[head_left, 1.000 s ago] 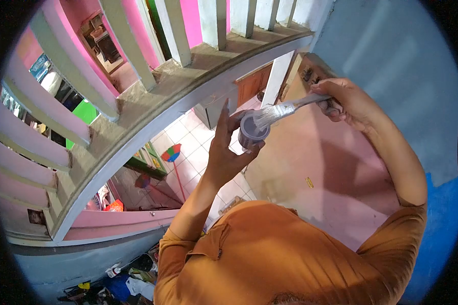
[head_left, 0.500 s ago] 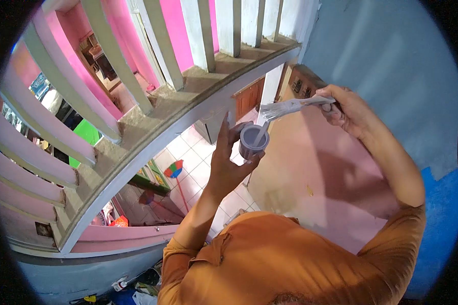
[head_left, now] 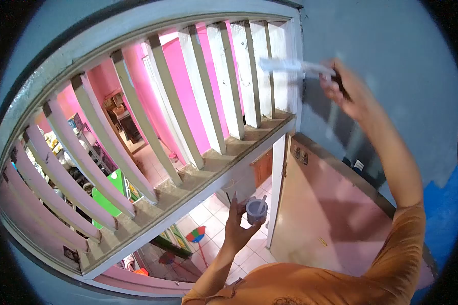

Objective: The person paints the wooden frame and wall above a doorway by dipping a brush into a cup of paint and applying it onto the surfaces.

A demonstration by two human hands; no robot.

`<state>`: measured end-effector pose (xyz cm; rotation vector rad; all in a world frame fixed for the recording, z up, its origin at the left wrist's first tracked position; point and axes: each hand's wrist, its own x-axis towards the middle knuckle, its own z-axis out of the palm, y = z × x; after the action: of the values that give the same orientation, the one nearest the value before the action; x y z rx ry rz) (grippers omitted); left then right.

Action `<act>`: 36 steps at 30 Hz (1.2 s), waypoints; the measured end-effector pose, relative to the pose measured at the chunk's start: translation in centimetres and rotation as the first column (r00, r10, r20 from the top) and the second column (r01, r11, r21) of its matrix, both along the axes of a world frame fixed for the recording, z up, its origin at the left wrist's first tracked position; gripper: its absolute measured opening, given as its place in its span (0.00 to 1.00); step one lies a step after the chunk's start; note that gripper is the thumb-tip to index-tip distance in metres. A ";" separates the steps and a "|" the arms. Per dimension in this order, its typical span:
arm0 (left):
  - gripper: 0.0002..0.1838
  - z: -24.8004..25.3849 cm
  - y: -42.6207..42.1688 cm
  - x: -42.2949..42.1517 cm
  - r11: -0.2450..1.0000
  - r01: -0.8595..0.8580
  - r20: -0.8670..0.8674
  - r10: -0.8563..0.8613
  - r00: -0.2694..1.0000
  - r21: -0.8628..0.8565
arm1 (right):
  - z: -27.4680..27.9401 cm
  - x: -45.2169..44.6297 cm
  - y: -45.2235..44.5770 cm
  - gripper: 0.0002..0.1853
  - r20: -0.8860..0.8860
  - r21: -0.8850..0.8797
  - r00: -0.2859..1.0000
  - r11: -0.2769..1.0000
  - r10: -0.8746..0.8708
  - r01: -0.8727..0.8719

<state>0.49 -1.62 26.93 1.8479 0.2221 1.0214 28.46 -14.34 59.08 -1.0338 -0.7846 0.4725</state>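
My left hand (head_left: pixel 238 230) is wrapped round a small grey cup (head_left: pixel 256 216), held low in front of me. Inside the cup leans a light stick (head_left: pixel 261 204), with what looks like greyish paint around it. Raised at the upper right, my right hand (head_left: pixel 347 91) grips a paintbrush (head_left: pixel 290 66) by its handle. The bristles point left and are smeared by motion. They appear in front of the rightmost white slats (head_left: pixel 281 68); I cannot tell whether they touch. Both hands are closed on what they hold.
A slatted vent frame (head_left: pixel 198 178) spans the view from left to upper right. A blue-grey wall (head_left: pixel 392 66) stands on the right, above a pinkish door (head_left: pixel 315 213). Far below are a tiled floor (head_left: pixel 216 216) and a colourful broom (head_left: pixel 195 234).
My view has tilted up, showing the frame's top edge. The brush has moved away from above the cup and up to the slats. The cup now sits lower in view, in my left hand.
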 end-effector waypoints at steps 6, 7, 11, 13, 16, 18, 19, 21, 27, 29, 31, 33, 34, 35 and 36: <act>0.59 -2.5 0.0 -0.7 0.999 -0.004 0.017 0.004 1.000 0.037 | 6.5 1.0 3.5 0.13 0.293 0.235 0.945 0.947 0.147 -0.220; 0.59 -2.5 -0.1 -0.8 0.999 -0.009 0.015 0.009 1.000 0.045 | 7.3 0.3 3.9 0.12 0.316 0.273 0.935 0.929 0.158 -0.249; 0.62 -1.6 -0.9 -1.4 1.000 0.026 -0.022 -0.026 0.999 -0.005 | 9.8 -2.2 5.3 0.16 0.231 0.311 0.967 0.933 0.109 -0.180; 0.59 -2.0 -1.0 -1.5 0.998 0.011 0.017 -0.010 1.000 -0.065 | 10.1 -1.6 5.9 0.14 0.349 0.293 0.935 0.955 -0.071 -0.037; 0.58 -2.6 -0.9 -1.8 1.000 -0.004 0.037 0.005 0.999 -0.021 | 10.0 1.2 6.2 0.14 0.391 0.369 0.887 0.924 -0.247 0.094; 0.58 -2.9 -0.9 -2.1 0.999 -0.002 0.034 0.004 0.999 -0.055 | 10.4 4.9 5.7 0.16 0.446 0.371 0.796 0.894 -0.409 0.251; 0.58 -3.0 -0.9 -2.2 0.996 -0.003 0.035 0.006 0.999 -0.086 | 10.6 5.1 5.1 0.17 0.498 0.384 0.673 0.835 -0.546 0.394; 0.58 -3.3 -1.0 -2.5 0.995 -0.001 0.030 0.004 1.000 -0.099 | 10.6 6.0 3.8 0.17 0.514 0.336 0.543 0.738 -0.664 0.586; 0.58 -3.7 -0.9 -3.1 0.990 0.002 0.003 -0.001 1.000 -0.143 | 10.6 1.6 4.4 0.14 0.599 0.634 0.021 0.490 -0.800 0.597; 0.58 -3.8 -1.0 -3.1 0.989 0.005 0.006 -0.004 1.000 -0.150 | 10.6 -3.7 4.1 0.14 0.677 0.423 0.323 0.709 -0.661 0.563; 0.57 -4.0 -1.0 -3.1 0.987 0.001 0.005 0.000 1.000 -0.158 | 10.7 -6.3 3.8 0.14 0.701 0.452 0.335 0.755 -0.630 0.475; 0.57 -4.3 -1.1 -3.3 0.983 0.006 -0.001 -0.006 1.000 -0.182 | 10.9 -8.3 3.3 0.14 0.724 0.474 0.342 0.792 -0.599 0.384; 0.57 -4.4 -1.1 -3.4 0.979 0.011 -0.002 -0.011 1.000 -0.205 | 11.1 -9.1 3.0 0.15 0.723 0.462 0.401 0.825 -0.563 0.325; 0.57 -4.5 -1.1 -3.4 0.979 0.009 -0.006 -0.010 1.000 -0.206 | 11.2 -9.5 2.8 0.15 0.720 0.450 0.458 0.853 -0.522 0.264; 0.57 -4.5 -1.1 -3.4 0.981 0.003 -0.012 -0.005 1.000 -0.196 | 11.3 -9.4 2.8 0.15 0.718 0.448 0.461 0.854 -0.521 0.265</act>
<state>-2.92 -2.71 22.40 1.6754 0.3157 0.9503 19.04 -11.50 70.35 -1.1163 -1.3496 -0.6183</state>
